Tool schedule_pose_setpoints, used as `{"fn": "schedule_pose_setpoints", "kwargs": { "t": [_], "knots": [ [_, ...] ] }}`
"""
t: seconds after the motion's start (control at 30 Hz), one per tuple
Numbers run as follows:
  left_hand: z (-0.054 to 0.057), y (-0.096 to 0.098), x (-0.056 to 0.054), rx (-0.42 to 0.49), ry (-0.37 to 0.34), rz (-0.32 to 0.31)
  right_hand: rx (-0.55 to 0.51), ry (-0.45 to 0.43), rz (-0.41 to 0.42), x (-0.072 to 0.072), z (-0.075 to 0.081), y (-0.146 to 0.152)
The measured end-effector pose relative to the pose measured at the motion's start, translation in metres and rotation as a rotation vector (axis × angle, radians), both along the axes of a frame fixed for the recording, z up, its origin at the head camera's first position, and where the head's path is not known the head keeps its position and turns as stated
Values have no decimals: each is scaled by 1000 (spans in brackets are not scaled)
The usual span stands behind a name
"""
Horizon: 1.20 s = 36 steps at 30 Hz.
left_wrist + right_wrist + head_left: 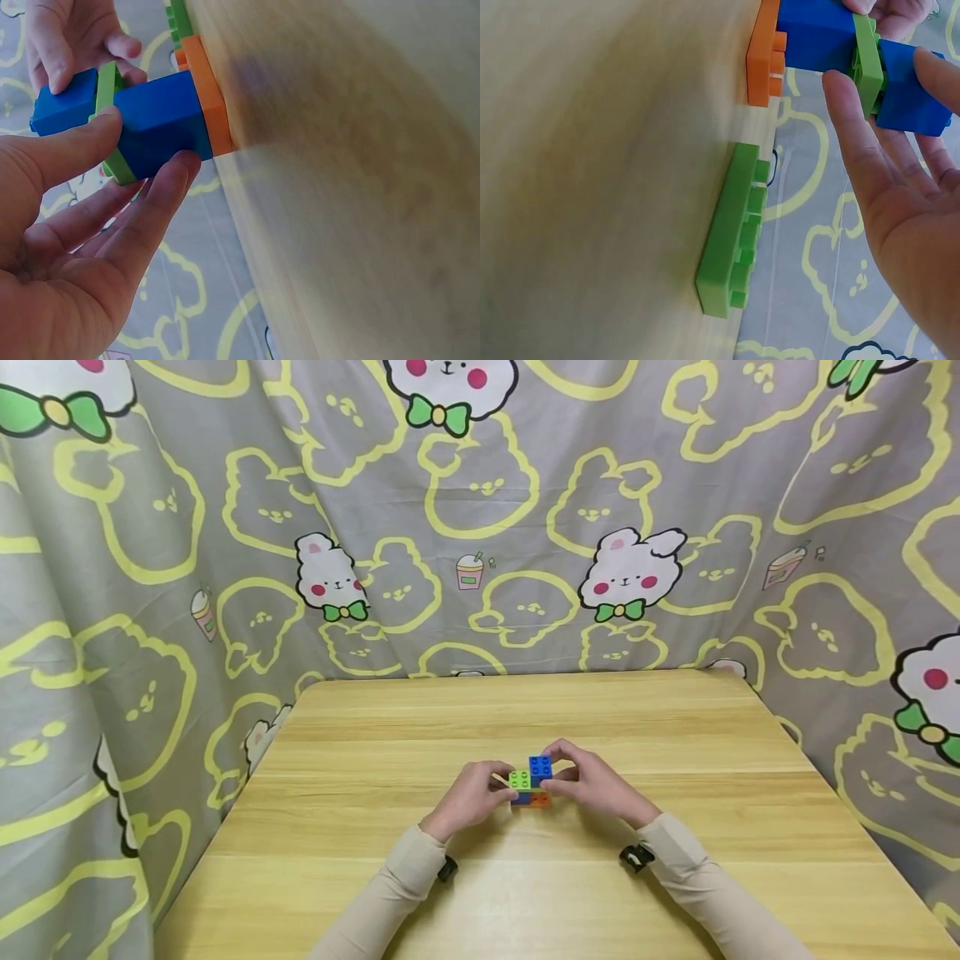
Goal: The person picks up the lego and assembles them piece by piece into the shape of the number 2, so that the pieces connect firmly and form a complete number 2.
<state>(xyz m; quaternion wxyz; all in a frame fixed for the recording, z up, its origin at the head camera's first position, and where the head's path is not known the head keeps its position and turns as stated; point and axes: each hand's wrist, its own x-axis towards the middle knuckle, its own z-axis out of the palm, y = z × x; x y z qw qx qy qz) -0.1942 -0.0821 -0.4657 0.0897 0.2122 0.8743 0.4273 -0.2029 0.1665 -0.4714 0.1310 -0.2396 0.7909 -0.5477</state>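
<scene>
A small stack of toy building bricks stands on the table. At its base is a flat orange brick (762,56), and a blue brick (161,116) sits on that. Above comes a flat light green brick (519,779), topped toward its right end by another blue brick (540,766). My left hand (467,797) holds the stack, its thumb at the light green brick and a fingertip at the lower blue one. With thumb and fingers, my right hand (600,787) pinches the top blue brick; green studs show at the seam under it.
A longer green brick (731,232) lies on the table beside the stack, on the right hand's side. The wooden table (390,718) reaches back to a patterned curtain (510,552), which also hangs along both sides.
</scene>
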Motion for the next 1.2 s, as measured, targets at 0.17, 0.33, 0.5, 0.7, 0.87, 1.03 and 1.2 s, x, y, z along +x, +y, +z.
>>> {"fn": "schedule_pose_setpoints", "kwargs": {
  "t": [0.17, 0.33, 0.5, 0.7, 0.87, 1.03, 1.2],
  "knots": [
    [0, -1, 0, 4, -6, -1, 2, 3, -8, 0, -2, -1],
    [-1, 0, 1, 4, -7, -2, 28, 12, -23, 1, -2, -1],
    [-1, 0, 1, 2, -9, -1, 71, 48, -30, 2, 0, -1],
    [2, 1, 1, -2, 5, -7, 95, 85, -29, 3, 4, -1],
    [3, 1, 0, 0, 15, -11, 112, 106, -22, 2, 6, -2],
    [3, 1, 1, -2, 15, -8, 129, 128, -19, 1, 6, -2],
    [2, 1, 0, -3, 16, -6, 137, 120, -22, 1, 5, -2]
  ]
}}
